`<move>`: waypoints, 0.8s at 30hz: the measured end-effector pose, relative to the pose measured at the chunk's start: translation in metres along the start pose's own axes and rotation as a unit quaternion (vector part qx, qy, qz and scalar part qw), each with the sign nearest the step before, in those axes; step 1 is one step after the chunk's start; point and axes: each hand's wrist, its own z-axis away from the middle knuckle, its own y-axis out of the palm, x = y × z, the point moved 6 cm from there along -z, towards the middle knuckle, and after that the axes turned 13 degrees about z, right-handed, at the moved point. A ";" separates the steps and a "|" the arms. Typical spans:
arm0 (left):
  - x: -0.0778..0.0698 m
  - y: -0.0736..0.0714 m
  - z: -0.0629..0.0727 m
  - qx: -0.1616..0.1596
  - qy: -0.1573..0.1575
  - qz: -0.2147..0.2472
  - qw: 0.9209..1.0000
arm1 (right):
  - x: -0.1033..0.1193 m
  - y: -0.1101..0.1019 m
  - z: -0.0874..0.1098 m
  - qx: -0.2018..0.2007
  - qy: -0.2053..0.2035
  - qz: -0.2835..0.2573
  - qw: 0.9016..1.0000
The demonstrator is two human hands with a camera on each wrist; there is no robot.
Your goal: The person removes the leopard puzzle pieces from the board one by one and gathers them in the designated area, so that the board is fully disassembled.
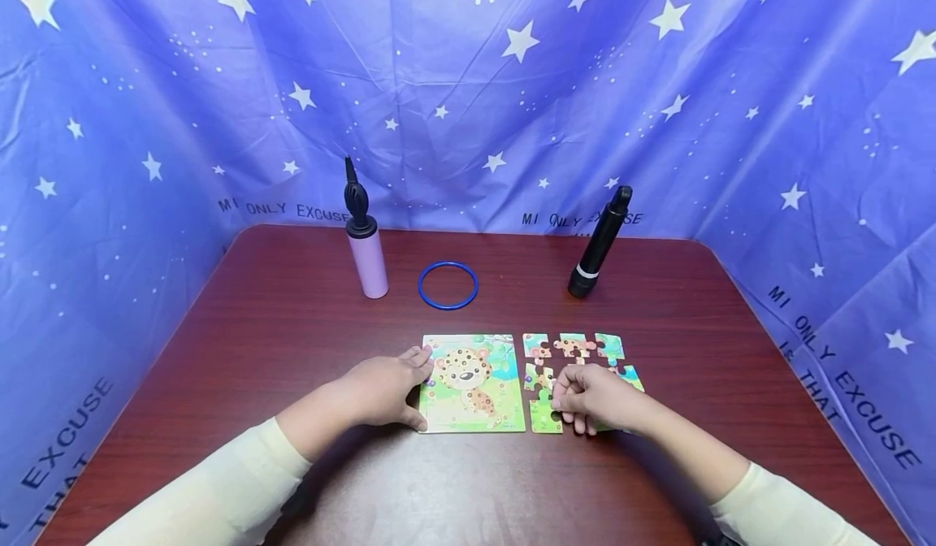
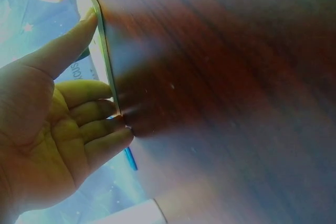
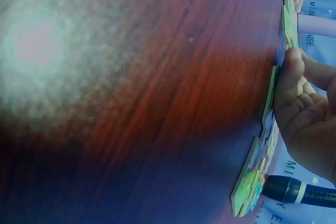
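Note:
A square puzzle board (image 1: 475, 359) with a spotted leopard cub picture lies on the table. My left hand (image 1: 387, 387) rests at its left edge, fingers straight and thumb by the lower corner; the left wrist view shows the fingertips touching the board's edge. To the right lie several loose jigsaw pieces (image 1: 574, 344), spread in rough rows. My right hand (image 1: 603, 400) is over them, thumb and forefinger pinching the edge of a green puzzle piece (image 1: 543, 420) at the lower left. The hand covers some of the pieces behind it.
A purple hand pump (image 1: 369, 266) with a black top lies at the back left. Beside it is a blue ring (image 1: 448, 309). A black flashlight-like cylinder (image 1: 600, 245) with a white band is at the back right. A starry blue curtain (image 1: 468, 83) surrounds the table.

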 end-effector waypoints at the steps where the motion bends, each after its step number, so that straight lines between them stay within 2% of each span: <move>1: 0.000 0.000 0.001 0.000 -0.001 0.001 1.000 | 0.000 0.000 -0.001 -0.007 0.001 0.012 1.000; 5: -0.001 -0.001 0.003 -0.002 -0.001 0.008 1.000 | 0.000 0.000 -0.002 -0.035 0.001 0.075 0.997; 10: -0.002 -0.001 0.004 -0.002 -0.003 0.013 1.000 | 0.004 0.001 -0.003 -0.049 0.002 0.135 0.990; 16: -0.001 -0.001 0.003 -0.004 -0.005 0.005 1.000 | 0.007 0.003 -0.002 -0.060 0.000 0.171 0.983; 24: 0.001 0.001 0.002 -0.006 -0.001 0.014 1.000 | 0.009 0.004 -0.002 -0.061 0.001 0.185 0.981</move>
